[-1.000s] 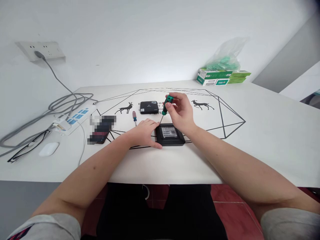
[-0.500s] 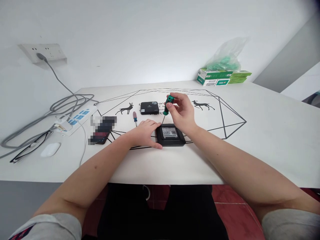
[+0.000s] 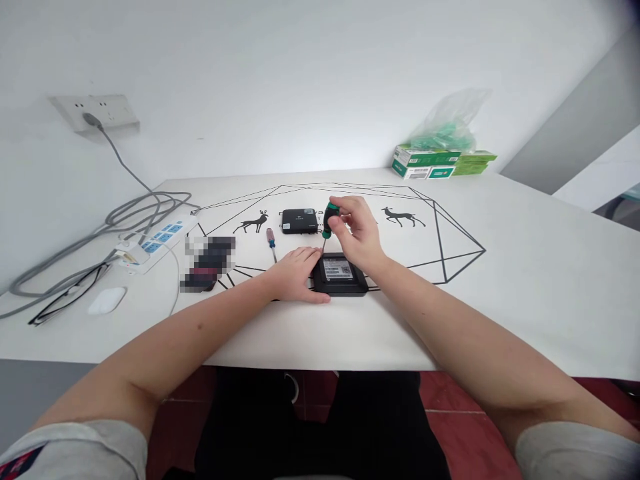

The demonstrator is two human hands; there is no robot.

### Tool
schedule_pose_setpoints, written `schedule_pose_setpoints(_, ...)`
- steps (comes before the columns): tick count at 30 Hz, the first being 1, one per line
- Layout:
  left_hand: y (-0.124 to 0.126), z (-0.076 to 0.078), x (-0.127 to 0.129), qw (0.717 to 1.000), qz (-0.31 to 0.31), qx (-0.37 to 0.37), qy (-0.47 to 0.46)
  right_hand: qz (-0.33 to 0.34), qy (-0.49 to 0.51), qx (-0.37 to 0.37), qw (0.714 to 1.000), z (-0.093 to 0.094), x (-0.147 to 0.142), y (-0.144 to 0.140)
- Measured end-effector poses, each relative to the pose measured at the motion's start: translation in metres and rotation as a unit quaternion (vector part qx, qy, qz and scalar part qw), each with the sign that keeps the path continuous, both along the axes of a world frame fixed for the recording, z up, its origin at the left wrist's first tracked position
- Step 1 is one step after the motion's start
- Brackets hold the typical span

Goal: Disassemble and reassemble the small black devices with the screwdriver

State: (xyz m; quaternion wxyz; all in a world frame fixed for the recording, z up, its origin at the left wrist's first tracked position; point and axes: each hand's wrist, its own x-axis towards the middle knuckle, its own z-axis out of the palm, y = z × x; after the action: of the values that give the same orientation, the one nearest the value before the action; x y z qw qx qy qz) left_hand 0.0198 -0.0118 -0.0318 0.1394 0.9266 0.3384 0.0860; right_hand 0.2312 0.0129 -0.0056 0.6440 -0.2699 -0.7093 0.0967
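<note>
A flat black electronic box [image 3: 345, 290] with a printed label lies on the table in front of me. My left hand [image 3: 295, 275] grips its left side, thumb at the near edge and fingertips by the far left corner. My right hand [image 3: 359, 230] is closed around the green-and-black handle of a screwdriver [image 3: 329, 220]. The tool tilts slightly, its shaft going down to the box's far left corner beside my left fingertips. Whether the tip sits in a screw is too small to tell.
A second black box [image 3: 299, 221] and a small screwdriver [image 3: 271, 241] lie beyond my left hand. Leftward are a blurred phone [image 3: 209, 263], a white case [image 3: 107, 301], glasses [image 3: 65, 297] and a power strip [image 3: 160, 240] with cables. Green-white boxes [image 3: 425, 162] stand at the back right.
The screwdriver handle has turned a little and stands more upright, with my right fingers shifted on it. My left hand keeps its hold on the box. The whole view has moved slightly.
</note>
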Motion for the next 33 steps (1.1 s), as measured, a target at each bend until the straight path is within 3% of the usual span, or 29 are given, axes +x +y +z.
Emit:
schedule_pose_setpoints(6, 0.001, 0.004, 0.000, 1.000, -0.005, 0.014, -0.010, -0.019, -0.045, -0.006, 0.999, 0.013, -0.002, 0.002)
schedule_pose_setpoints(12, 0.006, 0.008, 0.004, 0.999, 0.003, 0.042, -0.007, -0.058, -0.051, 0.032, 0.996, 0.021, -0.011, 0.020)
schedule_pose_setpoints(19, 0.013, 0.008, 0.002, 0.999, 0.002, 0.038, -0.015, -0.005, 0.080, -0.092, 0.993, 0.009, -0.024, 0.023)
schedule_pose_setpoints(26, 0.015, 0.000, -0.003, 0.999, 0.003, 0.035, -0.002, -0.041, 0.016, -0.057, 0.997, 0.013, -0.012, 0.000)
schedule_pose_setpoints(33, 0.013, 0.003, -0.004, 1.000, 0.002, 0.025, 0.011, -0.070, -0.008, -0.025, 0.997, 0.014, -0.011, 0.005)
